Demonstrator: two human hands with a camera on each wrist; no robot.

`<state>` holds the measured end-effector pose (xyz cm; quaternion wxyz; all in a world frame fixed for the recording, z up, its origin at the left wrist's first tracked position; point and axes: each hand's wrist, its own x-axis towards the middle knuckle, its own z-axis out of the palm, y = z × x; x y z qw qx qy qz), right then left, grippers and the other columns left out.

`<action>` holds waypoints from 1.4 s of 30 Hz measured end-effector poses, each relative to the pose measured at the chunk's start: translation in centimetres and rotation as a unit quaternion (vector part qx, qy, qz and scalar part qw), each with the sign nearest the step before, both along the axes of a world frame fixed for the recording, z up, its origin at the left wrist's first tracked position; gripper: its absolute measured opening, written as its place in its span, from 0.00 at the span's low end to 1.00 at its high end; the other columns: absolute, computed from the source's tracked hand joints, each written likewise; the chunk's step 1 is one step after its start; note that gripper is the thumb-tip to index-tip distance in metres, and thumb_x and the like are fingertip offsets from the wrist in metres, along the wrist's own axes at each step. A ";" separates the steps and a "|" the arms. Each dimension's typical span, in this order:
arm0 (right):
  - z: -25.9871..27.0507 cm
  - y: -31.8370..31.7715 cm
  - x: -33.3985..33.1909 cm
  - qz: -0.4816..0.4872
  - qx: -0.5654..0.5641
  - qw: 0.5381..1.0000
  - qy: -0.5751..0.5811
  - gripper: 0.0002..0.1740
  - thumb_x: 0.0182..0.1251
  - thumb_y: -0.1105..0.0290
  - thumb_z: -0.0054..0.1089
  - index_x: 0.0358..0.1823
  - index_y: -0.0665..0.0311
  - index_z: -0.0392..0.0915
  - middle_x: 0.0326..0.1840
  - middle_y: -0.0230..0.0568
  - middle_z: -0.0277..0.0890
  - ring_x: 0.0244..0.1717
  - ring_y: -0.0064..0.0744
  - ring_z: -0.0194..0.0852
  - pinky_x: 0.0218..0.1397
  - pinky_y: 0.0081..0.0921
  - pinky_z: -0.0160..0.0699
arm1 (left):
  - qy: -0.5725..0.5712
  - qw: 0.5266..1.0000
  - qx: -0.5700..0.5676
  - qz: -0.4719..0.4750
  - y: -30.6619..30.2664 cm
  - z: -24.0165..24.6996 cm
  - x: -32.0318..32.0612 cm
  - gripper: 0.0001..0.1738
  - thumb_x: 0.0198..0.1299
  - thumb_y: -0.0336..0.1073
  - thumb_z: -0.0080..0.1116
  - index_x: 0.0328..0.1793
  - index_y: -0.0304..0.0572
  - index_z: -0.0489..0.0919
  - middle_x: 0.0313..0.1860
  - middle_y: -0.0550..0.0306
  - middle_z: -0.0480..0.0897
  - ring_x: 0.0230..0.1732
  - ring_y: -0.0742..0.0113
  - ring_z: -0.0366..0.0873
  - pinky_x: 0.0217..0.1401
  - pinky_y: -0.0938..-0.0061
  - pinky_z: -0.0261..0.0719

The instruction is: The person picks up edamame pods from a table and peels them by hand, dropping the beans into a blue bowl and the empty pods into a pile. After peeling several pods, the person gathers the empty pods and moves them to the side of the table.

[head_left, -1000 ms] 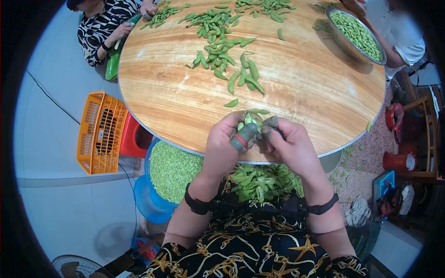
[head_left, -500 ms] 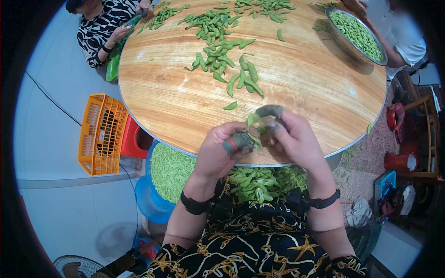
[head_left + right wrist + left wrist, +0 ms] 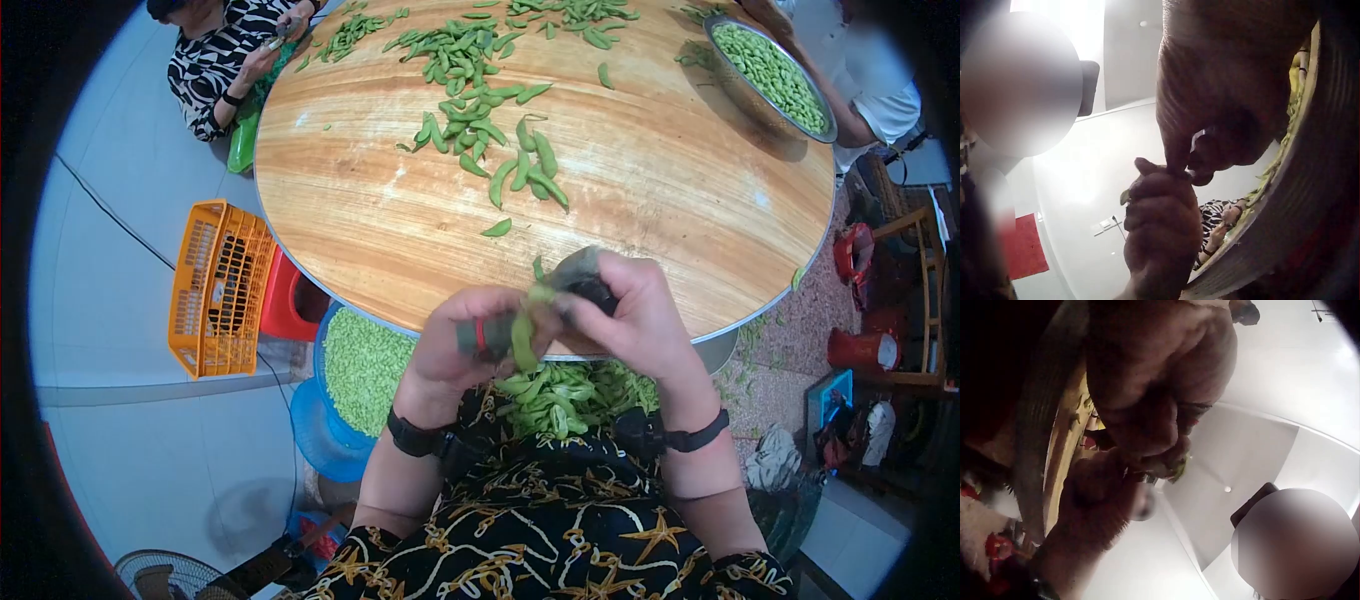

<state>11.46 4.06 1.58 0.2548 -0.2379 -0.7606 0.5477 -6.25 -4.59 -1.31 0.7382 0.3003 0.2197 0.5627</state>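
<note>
Both hands meet over the near edge of the round wooden table (image 3: 640, 190). My left hand (image 3: 470, 335), wearing a dark finger cover with a red band, pinches a green bean pod (image 3: 523, 335) that hangs down between the hands. My right hand (image 3: 625, 310), also with dark finger covers, pinches the same pod from the right. In the left wrist view the pod (image 3: 1179, 469) shows as a small green bit at the fingertips. Shelled pods (image 3: 560, 395) lie heaped in my lap just below the hands.
Loose bean pods (image 3: 480, 90) lie scattered across the far half of the table. A metal bowl of shelled beans (image 3: 770, 70) sits far right. A blue tub of beans (image 3: 365, 370) and an orange crate (image 3: 215, 290) stand on the floor at left. A person (image 3: 225, 55) sits at far left.
Both hands have drawn back from the tabletop toward my body, over the table's edge, with the pod now hanging downward between them.
</note>
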 end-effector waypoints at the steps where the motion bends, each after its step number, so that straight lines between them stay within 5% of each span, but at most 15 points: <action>1: -0.3 -0.1 0.0 -0.069 0.005 0.998 0.008 0.05 0.57 0.74 0.56 0.33 0.68 0.75 0.24 0.37 0.76 0.29 0.18 0.72 0.34 0.20 0.71 | -0.028 1.000 -0.012 0.006 0.3 0.1 0.0 0.18 0.60 0.33 0.51 0.52 0.27 0.73 0.32 0.56 0.77 0.25 0.78 0.69 0.24 0.89 0.64; 3: -0.8 -0.1 -0.2 -0.199 0.026 0.976 0.087 0.05 0.58 0.74 0.53 0.30 0.69 0.75 0.22 0.31 0.73 0.25 0.15 0.68 0.28 0.17 0.67 | -0.002 0.998 -0.022 0.061 0.9 0.4 0.6 0.20 0.60 0.35 0.49 0.53 0.26 0.72 0.31 0.54 0.76 0.23 0.78 0.68 0.23 0.89 0.63; 4: -0.3 0.2 0.4 -0.222 -0.092 0.967 0.081 0.07 0.62 0.72 0.51 0.31 0.68 0.75 0.20 0.28 0.70 0.19 0.14 0.64 0.22 0.14 0.62 | 0.026 0.993 -0.031 0.114 1.1 0.5 0.7 0.22 0.61 0.37 0.48 0.54 0.25 0.70 0.31 0.52 0.75 0.22 0.77 0.68 0.22 0.90 0.62; 6: -0.4 1.3 1.2 -0.204 -0.282 0.925 0.151 0.08 0.64 0.69 0.50 0.36 0.67 0.75 0.17 0.26 0.66 0.14 0.12 0.57 0.16 0.11 0.55 | -0.029 0.995 -0.044 0.088 1.3 0.1 0.7 0.19 0.61 0.33 0.49 0.56 0.27 0.71 0.35 0.58 0.76 0.25 0.81 0.66 0.25 0.90 0.62; 7: -0.3 1.1 1.1 -0.204 -0.280 0.926 0.150 0.08 0.64 0.69 0.50 0.36 0.67 0.75 0.17 0.26 0.66 0.14 0.12 0.57 0.16 0.11 0.55 | 0.013 0.995 -0.038 0.087 1.5 0.3 1.2 0.19 0.61 0.32 0.50 0.56 0.29 0.71 0.35 0.59 0.76 0.26 0.81 0.67 0.26 0.91 0.63; 10: 0.1 -0.1 0.4 -0.029 -0.495 0.858 0.136 0.11 0.66 0.68 0.50 0.43 0.68 0.75 0.14 0.24 0.63 0.09 0.10 0.49 0.12 0.09 0.46 | 0.030 0.997 -0.044 0.063 1.6 0.4 1.3 0.18 0.58 0.30 0.53 0.55 0.33 0.72 0.36 0.59 0.77 0.30 0.80 0.70 0.28 0.91 0.64; 12: 0.1 -1.0 -0.1 -0.030 -0.508 0.851 0.127 0.10 0.68 0.67 0.47 0.40 0.67 0.74 0.15 0.24 0.62 0.11 0.11 0.50 0.14 0.10 0.49 | 0.006 0.997 -0.057 0.043 1.4 0.0 1.4 0.18 0.55 0.28 0.55 0.54 0.35 0.73 0.37 0.60 0.77 0.33 0.79 0.72 0.29 0.91 0.66; 18: 0.6 -2.5 -1.3 0.044 -0.270 0.959 0.076 0.13 0.72 0.63 0.40 0.31 0.62 0.67 0.18 0.24 0.61 0.18 0.13 0.53 0.22 0.13 0.53 | -0.048 0.978 0.016 0.201 0.7 0.0 1.4 0.10 0.50 0.24 0.58 0.39 0.37 0.73 0.31 0.58 0.76 0.29 0.75 0.74 0.29 0.88 0.70; 29: 0.2 -3.3 -2.0 0.025 -0.268 0.961 0.055 0.12 0.72 0.67 0.38 0.34 0.64 0.69 0.18 0.25 0.62 0.17 0.12 0.54 0.20 0.12 0.53 | 0.098 0.943 -0.029 0.317 -0.1 1.2 2.3 0.11 0.50 0.24 0.56 0.41 0.37 0.72 0.31 0.59 0.75 0.29 0.77 0.72 0.28 0.86 0.69; 32: 0.3 -3.5 -2.2 0.005 -0.309 0.948 0.081 0.11 0.72 0.69 0.39 0.33 0.65 0.70 0.18 0.25 0.63 0.17 0.12 0.54 0.20 0.11 0.53 | -0.037 0.984 0.033 0.170 -0.3 0.3 0.8 0.10 0.56 0.27 0.54 0.45 0.35 0.75 0.33 0.62 0.78 0.33 0.77 0.75 0.37 0.83 0.73; 34: 0.8 -3.5 -2.1 0.014 -0.434 0.896 0.097 0.11 0.71 0.69 0.40 0.33 0.66 0.70 0.17 0.25 0.62 0.17 0.12 0.54 0.19 0.12 0.53 | -0.049 0.989 0.036 0.134 -0.4 0.3 0.2 0.10 0.57 0.26 0.53 0.45 0.35 0.75 0.34 0.62 0.78 0.33 0.77 0.75 0.37 0.83 0.74; 36: 0.5 -3.6 -2.1 0.009 -0.429 0.898 0.093 0.10 0.70 0.70 0.42 0.33 0.66 0.70 0.17 0.25 0.63 0.17 0.12 0.55 0.19 0.12 0.53 | -0.060 0.993 0.038 0.096 -0.4 0.3 0.3 0.10 0.57 0.25 0.51 0.46 0.36 0.75 0.35 0.62 0.78 0.33 0.76 0.75 0.38 0.82 0.74; 38: 0.3 -3.6 -2.2 0.004 -0.424 0.901 0.089 0.10 0.69 0.70 0.43 0.32 0.66 0.71 0.17 0.25 0.64 0.17 0.12 0.55 0.19 0.12 0.53 | 0.019 0.985 0.015 0.171 -0.5 0.3 0.9 0.12 0.56 0.25 0.54 0.47 0.37 0.74 0.35 0.62 0.77 0.34 0.77 0.75 0.38 0.82 0.74; 40: 0.2 -3.8 -2.4 -0.053 -0.168 0.984 0.000 0.08 0.67 0.72 0.46 0.31 0.66 0.72 0.18 0.26 0.66 0.17 0.11 0.56 0.19 0.11 0.53 | 0.105 0.971 0.013 0.217 -0.4 0.2 1.7 0.10 0.55 0.27 0.56 0.44 0.38 0.74 0.34 0.63 0.76 0.31 0.79 0.71 0.33 0.85 0.70; 42: 0.1 -3.7 -2.6 -0.058 -0.194 0.979 0.001 0.07 0.66 0.72 0.47 0.30 0.65 0.72 0.18 0.26 0.67 0.16 0.11 0.57 0.18 0.11 0.53 | 0.188 0.947 0.012 0.261 -0.3 0.1 1.8 0.09 0.54 0.29 0.59 0.40 0.39 0.73 0.32 0.65 0.74 0.29 0.82 0.68 0.28 0.88 0.65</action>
